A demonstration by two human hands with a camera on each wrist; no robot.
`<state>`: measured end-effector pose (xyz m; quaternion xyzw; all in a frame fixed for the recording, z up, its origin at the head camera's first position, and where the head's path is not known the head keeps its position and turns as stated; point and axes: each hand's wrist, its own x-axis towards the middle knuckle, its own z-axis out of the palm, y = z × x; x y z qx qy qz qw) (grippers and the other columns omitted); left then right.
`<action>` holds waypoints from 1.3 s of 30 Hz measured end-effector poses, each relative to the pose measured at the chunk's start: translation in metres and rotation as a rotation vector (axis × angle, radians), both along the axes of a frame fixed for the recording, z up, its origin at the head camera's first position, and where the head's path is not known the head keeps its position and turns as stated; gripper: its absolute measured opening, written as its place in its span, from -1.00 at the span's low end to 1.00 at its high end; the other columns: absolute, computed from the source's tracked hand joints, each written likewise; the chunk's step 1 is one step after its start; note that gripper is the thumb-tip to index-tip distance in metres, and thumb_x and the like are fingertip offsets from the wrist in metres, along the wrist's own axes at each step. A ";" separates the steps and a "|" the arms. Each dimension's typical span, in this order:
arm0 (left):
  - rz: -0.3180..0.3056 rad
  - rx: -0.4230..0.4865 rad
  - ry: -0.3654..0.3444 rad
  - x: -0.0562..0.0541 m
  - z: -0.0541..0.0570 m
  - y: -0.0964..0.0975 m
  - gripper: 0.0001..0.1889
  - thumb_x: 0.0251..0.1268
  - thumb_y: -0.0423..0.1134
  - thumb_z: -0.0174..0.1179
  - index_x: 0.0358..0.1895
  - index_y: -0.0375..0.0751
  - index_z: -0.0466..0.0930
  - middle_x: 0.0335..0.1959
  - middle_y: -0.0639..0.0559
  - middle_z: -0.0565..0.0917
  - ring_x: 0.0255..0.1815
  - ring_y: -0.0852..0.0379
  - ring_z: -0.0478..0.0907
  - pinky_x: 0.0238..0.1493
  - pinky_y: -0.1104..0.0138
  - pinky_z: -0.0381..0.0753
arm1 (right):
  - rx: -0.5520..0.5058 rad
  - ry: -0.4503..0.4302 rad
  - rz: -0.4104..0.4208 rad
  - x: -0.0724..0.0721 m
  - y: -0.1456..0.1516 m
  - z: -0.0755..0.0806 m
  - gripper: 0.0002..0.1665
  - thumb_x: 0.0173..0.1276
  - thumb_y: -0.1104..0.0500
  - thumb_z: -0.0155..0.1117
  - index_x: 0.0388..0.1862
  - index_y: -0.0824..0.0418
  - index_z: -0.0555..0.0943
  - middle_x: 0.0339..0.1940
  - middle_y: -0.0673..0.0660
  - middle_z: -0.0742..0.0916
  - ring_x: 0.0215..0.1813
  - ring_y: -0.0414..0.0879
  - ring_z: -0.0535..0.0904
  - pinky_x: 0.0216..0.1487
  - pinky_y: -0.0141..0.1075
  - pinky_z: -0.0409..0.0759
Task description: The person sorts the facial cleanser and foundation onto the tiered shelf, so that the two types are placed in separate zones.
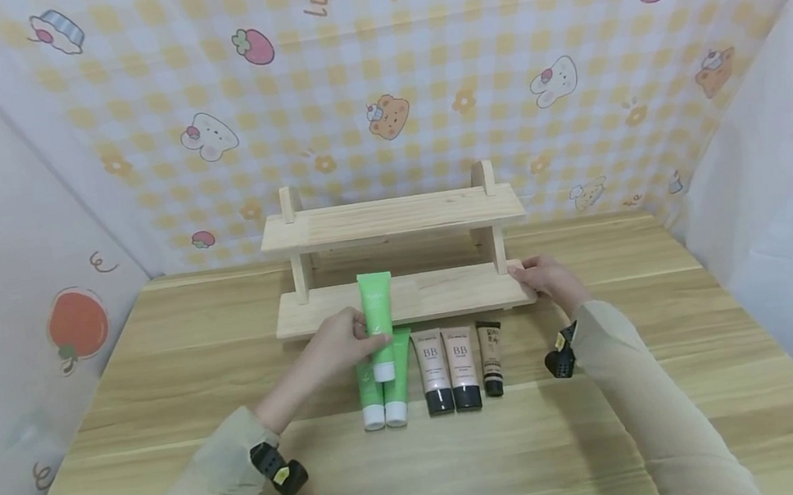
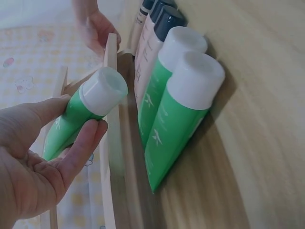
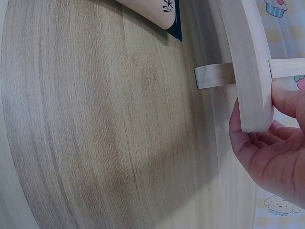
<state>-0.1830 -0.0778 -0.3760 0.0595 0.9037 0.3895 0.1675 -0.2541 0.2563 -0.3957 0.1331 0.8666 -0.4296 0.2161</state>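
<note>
Background: backdrop (image 1: 417, 55), yellow-and-white check, printed with fruit and animals; table (image 1: 454, 472), wood-grain.

Head view: one two-tier wooden shelf (image 1: 393, 216), near the backdrop. One held green tube (image 1: 377, 307), white cap toward the wearer, in the left hand (image 1: 330, 346), before the lower tier. Two lying green tubes (image 1: 400, 371) on the table, side by side, partly hidden behind it. To their right, two BB tubes (image 1: 431, 363), black-capped; then one smaller tan tube (image 1: 490, 351), black-capped. Right hand (image 1: 549, 278) at the lower tier's right end.

Left wrist view: held green tube pinched between thumb and fingers, closed to the tube's thickness; tube clear of the table, near the shelf's front edge.

Right wrist view: right hand closed about the board's end, thumb on one face, fingers curled at the other. Tan tube partly visible at the upper edge.
</note>
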 end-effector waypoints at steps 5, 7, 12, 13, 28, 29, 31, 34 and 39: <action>-0.014 -0.030 0.012 -0.009 0.005 0.011 -0.46 0.07 0.01 0.27 -0.03 -0.35 0.43 -0.39 -0.07 0.63 -0.46 0.15 0.56 -0.44 0.40 0.57 | -0.004 0.015 -0.007 0.000 0.000 -0.002 -0.31 0.44 0.00 -0.11 0.32 0.49 0.14 -0.17 0.14 0.54 -0.26 -0.19 0.44 -0.25 -0.44 0.46; -0.023 -0.029 0.020 -0.012 0.007 0.014 -0.45 0.07 0.01 0.26 -0.01 -0.36 0.42 -0.36 -0.08 0.63 -0.43 0.14 0.57 -0.42 0.39 0.59 | -0.003 0.017 -0.008 0.000 0.000 -0.002 -0.31 0.44 0.00 -0.10 0.32 0.48 0.14 -0.16 0.14 0.54 -0.27 -0.19 0.44 -0.26 -0.45 0.46; -0.037 0.011 0.054 -0.020 0.010 0.022 -0.43 0.08 -0.02 0.27 0.03 -0.38 0.38 -0.32 -0.08 0.62 -0.37 0.13 0.57 -0.38 0.39 0.60 | 0.014 0.020 0.010 0.001 -0.001 -0.002 -0.29 0.45 0.00 -0.13 0.33 0.50 0.10 0.07 0.30 0.51 -0.11 -0.11 0.47 -0.09 -0.37 0.50; -0.041 0.014 0.065 -0.021 0.011 0.024 -0.42 0.08 -0.02 0.26 0.04 -0.38 0.36 -0.32 -0.08 0.61 -0.36 0.13 0.56 -0.39 0.40 0.59 | 0.023 0.020 0.013 0.001 -0.001 -0.002 -0.29 0.45 -0.01 -0.14 0.34 0.49 0.09 0.12 0.33 0.49 -0.08 -0.09 0.47 -0.05 -0.34 0.50; -0.068 -0.010 0.175 -0.043 0.026 0.046 -0.48 0.17 -0.05 0.20 0.04 -0.35 0.30 -0.26 -0.13 0.59 -0.30 0.05 0.55 -0.35 0.35 0.58 | 0.000 0.003 -0.026 0.001 -0.006 -0.001 -0.30 0.45 -0.01 -0.16 0.35 0.47 0.07 0.25 0.37 0.37 0.11 0.02 0.38 0.18 -0.18 0.43; -0.070 -0.001 0.180 -0.045 0.027 0.048 -0.47 0.17 -0.06 0.20 0.06 -0.35 0.29 -0.26 -0.12 0.59 -0.30 0.05 0.55 -0.34 0.36 0.58 | -0.001 0.005 -0.028 0.001 -0.006 -0.002 -0.30 0.45 -0.01 -0.15 0.35 0.47 0.08 0.24 0.36 0.38 0.10 0.02 0.38 0.17 -0.19 0.44; -0.073 0.015 0.185 -0.048 0.029 0.050 -0.46 0.17 -0.07 0.20 0.09 -0.34 0.27 -0.25 -0.12 0.59 -0.30 0.05 0.55 -0.34 0.36 0.58 | -0.004 0.009 -0.035 0.001 -0.006 -0.002 -0.31 0.45 0.00 -0.14 0.34 0.46 0.10 0.21 0.34 0.40 0.06 -0.01 0.40 0.11 -0.23 0.46; -0.083 0.039 0.201 -0.052 0.033 0.055 -0.44 0.18 -0.07 0.19 0.12 -0.35 0.25 -0.23 -0.12 0.59 -0.27 0.06 0.56 -0.33 0.37 0.60 | -0.003 0.013 -0.040 0.001 -0.005 -0.002 -0.32 0.45 0.01 -0.13 0.33 0.48 0.11 0.16 0.32 0.44 -0.01 -0.04 0.41 -0.01 -0.31 0.46; -0.110 0.068 0.231 -0.061 0.041 0.062 -0.45 0.19 -0.07 0.18 0.12 -0.32 0.23 -0.17 -0.14 0.60 -0.19 0.05 0.58 -0.23 0.36 0.62 | 0.014 0.015 -0.042 0.001 -0.002 -0.001 -0.33 0.45 0.01 -0.13 0.33 0.47 0.12 0.14 0.30 0.44 -0.05 -0.06 0.41 -0.10 -0.38 0.45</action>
